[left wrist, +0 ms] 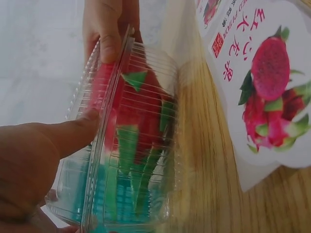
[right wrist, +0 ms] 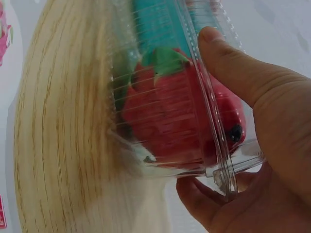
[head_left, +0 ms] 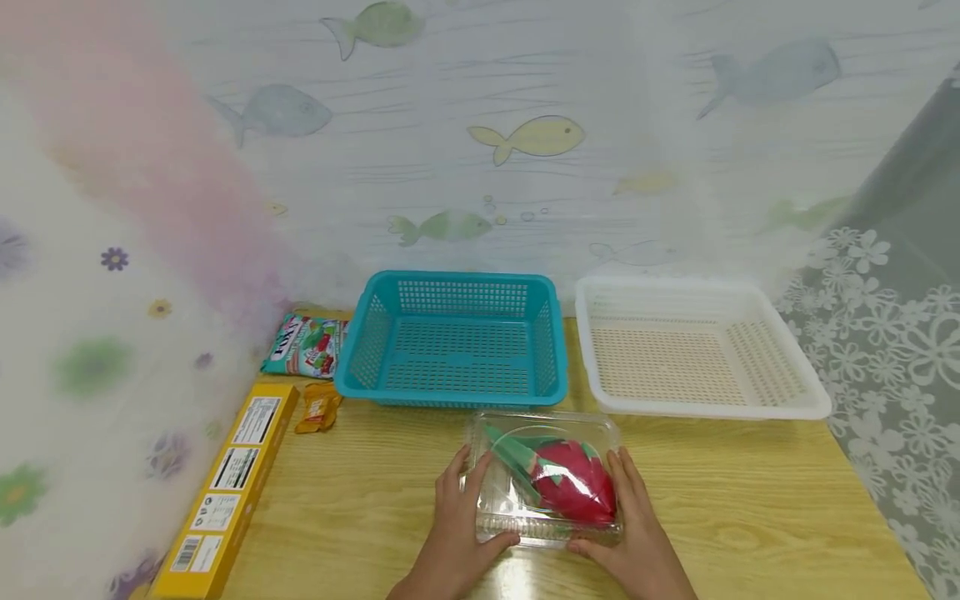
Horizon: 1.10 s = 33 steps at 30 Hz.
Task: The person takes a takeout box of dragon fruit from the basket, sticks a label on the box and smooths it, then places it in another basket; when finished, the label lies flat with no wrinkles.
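Observation:
A clear plastic clamshell box [head_left: 495, 500] stands on the wooden table in front of the baskets, its lid down. Inside lies a red dragon fruit [head_left: 570, 483] with green leaf tips, glossy and toy-like. My left hand [head_left: 457, 529] grips the box's left side, thumb along the front rim and fingers along the side. On the opposite side my right hand [head_left: 633, 533] holds it the same way. The right wrist view shows the right thumb [right wrist: 233, 63] on the lid's edge and fingers curled beneath the rim. Both lid and base rims meet near the left thumb [left wrist: 73, 131].
Behind the box sit a teal basket [head_left: 457, 396] and a white basket [head_left: 712, 408]. To the left lie a yellow carton [head_left: 225, 492], a small orange packet [head_left: 318, 407] and a candy bag [head_left: 303, 346]. A white card [left wrist: 272, 82] with dragon fruit pictures shows at the table's near side.

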Each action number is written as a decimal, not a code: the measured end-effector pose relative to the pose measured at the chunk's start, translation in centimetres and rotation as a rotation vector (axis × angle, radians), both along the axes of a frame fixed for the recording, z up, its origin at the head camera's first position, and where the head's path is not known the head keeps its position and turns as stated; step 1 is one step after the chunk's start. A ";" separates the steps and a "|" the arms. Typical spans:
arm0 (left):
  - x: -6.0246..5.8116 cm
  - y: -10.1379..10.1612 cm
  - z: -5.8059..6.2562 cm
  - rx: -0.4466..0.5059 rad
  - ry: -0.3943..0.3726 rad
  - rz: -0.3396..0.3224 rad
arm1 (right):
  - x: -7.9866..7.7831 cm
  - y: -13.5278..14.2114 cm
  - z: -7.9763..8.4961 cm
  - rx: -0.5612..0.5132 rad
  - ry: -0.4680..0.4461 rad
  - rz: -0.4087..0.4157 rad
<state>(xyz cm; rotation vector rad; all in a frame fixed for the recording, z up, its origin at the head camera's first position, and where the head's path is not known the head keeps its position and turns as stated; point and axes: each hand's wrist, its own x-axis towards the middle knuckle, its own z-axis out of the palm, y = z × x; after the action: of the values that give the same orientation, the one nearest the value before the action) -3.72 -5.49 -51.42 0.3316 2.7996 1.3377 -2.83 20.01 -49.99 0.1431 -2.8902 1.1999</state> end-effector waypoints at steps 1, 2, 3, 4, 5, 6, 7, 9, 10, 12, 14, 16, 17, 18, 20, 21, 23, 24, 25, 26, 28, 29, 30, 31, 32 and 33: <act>0.0 -0.1 0.0 0.011 -0.008 0.000 | 0.0 0.0 0.0 -0.001 0.005 0.002; 0.0 -0.1 -0.1 0.020 -0.011 -0.003 | 0.0 0.0 -0.1 0.001 0.009 0.004; 0.0 -0.2 -0.1 0.031 -0.013 -0.010 | 0.0 0.1 -0.1 0.004 0.009 0.006; 0.0 -0.4 -0.1 0.039 -0.012 -0.015 | 0.0 0.1 -0.1 0.007 0.007 0.008; 0.0 -0.5 -0.2 0.045 -0.007 -0.024 | 0.0 0.1 0.0 0.010 0.004 0.011; 0.0 -0.6 -0.2 0.054 -0.008 -0.033 | 0.0 0.2 0.0 0.010 0.000 0.013; 0.0 -0.7 -0.2 0.061 -0.012 -0.042 | 0.0 0.2 0.0 0.011 -0.003 0.013; 0.0 -1.0 -0.3 0.072 -0.021 -0.050 | 0.0 0.3 0.1 0.010 -0.009 0.017; 0.0 -1.2 -0.2 0.080 -0.025 -0.052 | 0.0 0.4 0.1 0.010 -0.010 0.019; 0.1 -1.6 -0.1 0.104 -0.046 -0.044 | 0.0 0.4 0.0 0.008 -0.014 0.022; 0.2 -2.1 0.1 0.123 -0.059 -0.022 | -0.1 0.4 0.0 0.004 -0.020 0.027; 0.3 -2.7 0.4 0.138 -0.073 0.008 | -0.1 0.4 0.0 -0.004 -0.026 0.029; 0.3 -3.1 0.6 0.144 -0.082 0.029 | -0.1 0.4 0.0 -0.007 -0.029 0.030; 0.2 -3.5 0.8 0.148 -0.089 0.053 | -0.1 0.3 0.1 -0.008 -0.030 0.030; 0.1 -4.6 1.3 0.152 -0.104 0.100 | -0.1 0.3 0.1 -0.009 -0.030 0.032; 0.0 -5.2 1.5 0.155 -0.116 0.123 | -0.1 0.2 0.2 -0.008 -0.029 0.033; -0.1 -6.4 2.0 0.158 -0.139 0.155 | -0.1 0.2 0.2 -0.005 -0.028 0.034; -0.2 -7.0 2.2 0.153 -0.148 0.162 | -0.1 0.2 0.2 -0.003 -0.025 0.034; -0.3 -7.5 2.3 0.148 -0.156 0.163 | -0.1 0.2 0.2 -0.001 -0.024 0.035; -0.5 -8.0 2.3 0.142 -0.164 0.157 | -0.1 0.3 0.2 0.001 -0.020 0.035; -0.7 -8.9 2.2 0.134 -0.179 0.144 | 0.0 0.3 0.1 0.000 -0.014 0.035; -0.8 -9.3 2.1 0.130 -0.187 0.133 | 0.0 0.3 0.1 0.000 -0.011 0.036; -0.8 -9.7 1.9 0.124 -0.193 0.117 | 0.0 0.4 0.0 -0.001 -0.007 0.036; -0.9 -10.0 1.7 0.122 -0.202 0.096 | 0.0 0.4 0.0 -0.001 -0.004 0.037; -0.9 -10.3 1.5 0.119 -0.212 0.066 | 0.0 0.4 -0.1 -0.003 0.000 0.037; -0.9 -10.6 1.2 0.115 -0.220 0.027 | 0.0 0.4 -0.1 -0.006 -0.001 0.037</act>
<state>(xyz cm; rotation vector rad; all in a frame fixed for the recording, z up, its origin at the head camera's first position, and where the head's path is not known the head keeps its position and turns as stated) -4.63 -16.07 -50.18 0.1389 2.5642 1.4471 -2.85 20.42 -50.09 0.1968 -2.8965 1.2144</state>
